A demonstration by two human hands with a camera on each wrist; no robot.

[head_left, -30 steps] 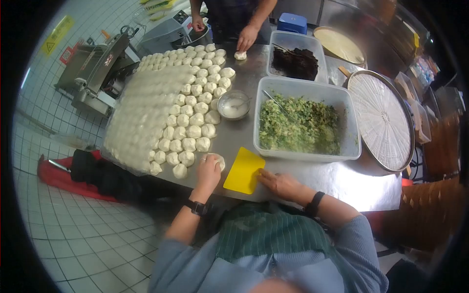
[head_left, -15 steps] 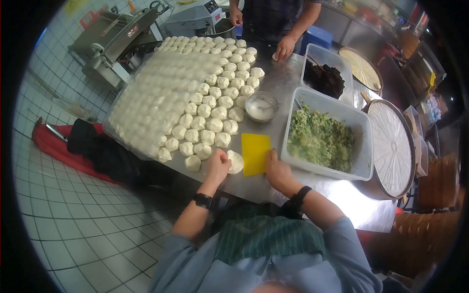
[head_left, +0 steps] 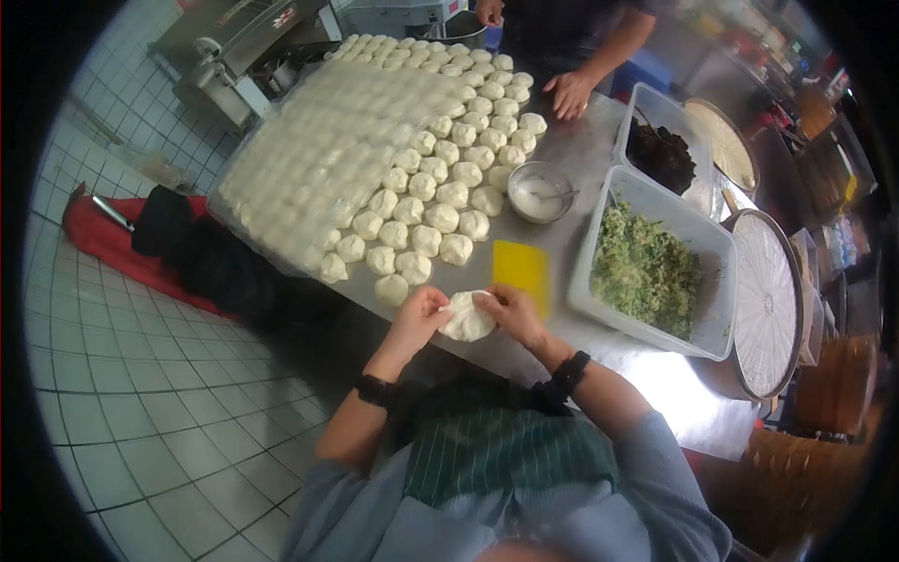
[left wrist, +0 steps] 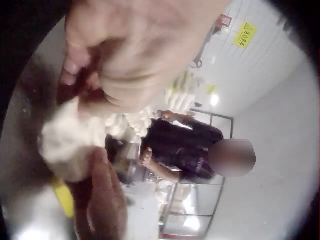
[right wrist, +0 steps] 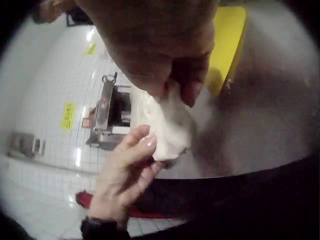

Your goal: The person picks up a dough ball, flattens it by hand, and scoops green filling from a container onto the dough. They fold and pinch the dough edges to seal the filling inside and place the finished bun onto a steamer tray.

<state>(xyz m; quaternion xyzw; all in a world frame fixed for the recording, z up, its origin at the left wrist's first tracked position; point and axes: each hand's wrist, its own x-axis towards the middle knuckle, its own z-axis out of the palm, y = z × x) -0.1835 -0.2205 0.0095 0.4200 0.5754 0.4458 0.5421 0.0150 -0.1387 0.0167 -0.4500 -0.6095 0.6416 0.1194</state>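
A flat, floppy piece of dough is held up between both hands over the table's near edge. The left hand pinches its left side between thumb and fingers. On the other side, the right hand pinches the edge, and in the right wrist view the dough hangs in folds from those fingers. A yellow dough scraper lies on the table just beyond the right hand. Rows of round dough pieces sit beyond the left hand, partly under a clear plastic sheet.
A bowl of white powder with a spoon stands behind the scraper. To the right are a tub of chopped green filling, a tub of dark filling and a round lined steamer. Across the table, another person's hand hovers near the surface.
The right hand has left the yellow scraper and taken hold of the dough's right edge. The left hand has lifted the dough from the table. The other person's hand has let go of a dough piece.
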